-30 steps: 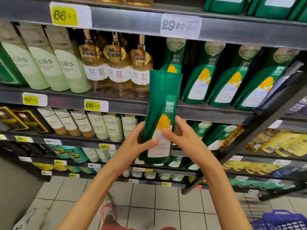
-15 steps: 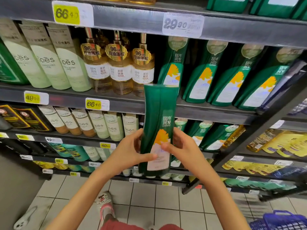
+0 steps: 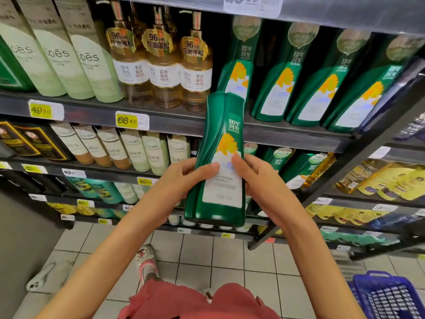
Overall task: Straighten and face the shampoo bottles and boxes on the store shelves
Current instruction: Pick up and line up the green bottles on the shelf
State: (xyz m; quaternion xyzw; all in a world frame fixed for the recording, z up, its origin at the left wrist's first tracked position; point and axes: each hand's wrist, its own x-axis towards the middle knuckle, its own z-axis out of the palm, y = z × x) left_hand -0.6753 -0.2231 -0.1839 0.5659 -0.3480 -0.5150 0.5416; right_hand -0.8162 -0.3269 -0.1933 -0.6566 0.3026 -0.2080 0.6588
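While both grips hold the green bottle in the air, below and in front of the row of green bottles, it is off the shelf. My left grip wraps the lower body with the thumb on the label. My right grip pinches the opposite edge, thumb also on the front. The label faces me and the bottle leans slightly. I judge the risk lies on the way up. The dark gap in that row looks narrow, so a tilted entry could topple a neighbour or nudge the amber pump bottles just left of the row. Smooth plastic could also slip if either grip loosens early.
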